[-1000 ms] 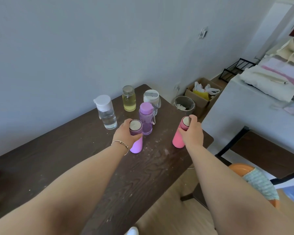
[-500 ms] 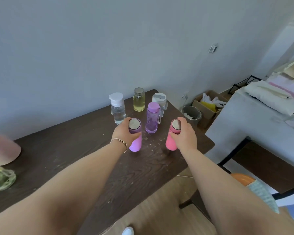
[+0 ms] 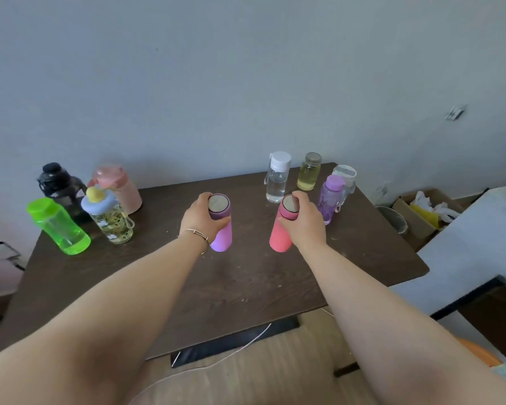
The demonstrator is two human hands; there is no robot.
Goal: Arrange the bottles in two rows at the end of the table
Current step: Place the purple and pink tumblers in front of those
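The left hand (image 3: 200,219) grips a purple flask (image 3: 221,229) near its cap; the right hand (image 3: 306,222) clasps a pink flask (image 3: 282,232). Both stand upright on the dark tabletop (image 3: 231,287). Beyond the right hand, four bottles cluster, the clear bottle (image 3: 277,178) nearest.

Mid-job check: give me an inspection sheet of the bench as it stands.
Surface: dark wood table, pale crumbs scattered.
Job's things: purple flask and pink flask upright, in hand; clear bottle, yellow jar, white-lid bottle, lilac bottle grouped far right; black, peach, green and yellow-knob bottles far left.
Clutter: nothing seen besides crumbs.
Grippers: left hand grips purple flask; right hand grips pink flask.
Cables: white cord on floor.
Surroundings: bin, cardboard box at right.
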